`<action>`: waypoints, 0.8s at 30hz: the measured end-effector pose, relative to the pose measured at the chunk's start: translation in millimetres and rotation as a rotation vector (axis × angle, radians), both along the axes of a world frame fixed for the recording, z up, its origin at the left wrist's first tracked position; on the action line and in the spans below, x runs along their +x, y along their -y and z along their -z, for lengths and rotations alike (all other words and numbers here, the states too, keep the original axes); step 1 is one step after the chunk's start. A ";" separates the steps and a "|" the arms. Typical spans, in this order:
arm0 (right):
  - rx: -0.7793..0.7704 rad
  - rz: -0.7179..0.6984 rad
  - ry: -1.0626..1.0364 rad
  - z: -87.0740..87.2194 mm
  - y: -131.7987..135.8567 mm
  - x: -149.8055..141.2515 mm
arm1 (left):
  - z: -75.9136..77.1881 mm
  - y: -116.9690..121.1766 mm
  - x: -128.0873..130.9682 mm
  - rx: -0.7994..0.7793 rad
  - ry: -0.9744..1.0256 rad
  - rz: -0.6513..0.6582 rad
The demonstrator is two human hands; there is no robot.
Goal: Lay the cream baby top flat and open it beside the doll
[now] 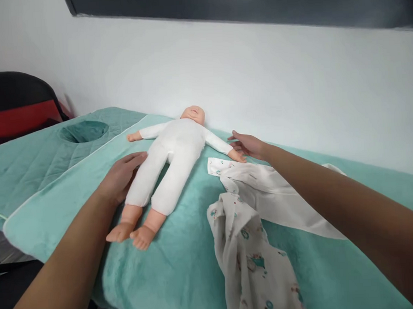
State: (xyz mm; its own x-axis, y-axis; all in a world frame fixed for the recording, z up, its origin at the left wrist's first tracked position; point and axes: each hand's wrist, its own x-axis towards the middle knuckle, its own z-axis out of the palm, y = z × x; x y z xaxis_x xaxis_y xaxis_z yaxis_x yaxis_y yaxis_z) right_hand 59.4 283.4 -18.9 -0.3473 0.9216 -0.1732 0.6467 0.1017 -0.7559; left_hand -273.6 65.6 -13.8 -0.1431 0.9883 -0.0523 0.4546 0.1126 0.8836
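Note:
A baby doll (181, 139) with a white cloth body lies on its back, arms spread, its feet towards me. My left hand (126, 175) rests against the outer side of the doll's leg on the left, thumb at the thigh; its other fingers are partly hidden. Just beyond the doll's hand on the right, my right hand (246, 145) hovers with loosely bent, parted fingers and nothing visible in them. Below my right forearm lie crumpled white baby clothes (255, 258) with a small coloured print, one part hanging towards me.
A soft green sheet (185, 271) covers the bed under the doll. To the left, the quilted green bed cover (29, 154) has a round face hole (84, 132). A black and red chair (17, 106) stands at the far left. Behind the bed rises a white wall (258, 82).

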 end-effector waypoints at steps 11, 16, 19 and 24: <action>0.181 -0.101 0.661 -47.5 99.9 135.9 | -11.7 103.9 123.9 0.479 -0.848 0.460; 0.370 -0.241 0.777 -74.7 168.0 123.0 | 7.7 96.9 201.5 0.644 -0.973 0.492; 0.511 -0.319 0.755 -81.5 232.2 113.7 | 2.2 89.1 237.6 0.753 -0.973 0.410; 0.675 -0.494 0.607 -82.9 322.6 125.7 | -20.1 85.2 272.2 0.812 -0.882 0.503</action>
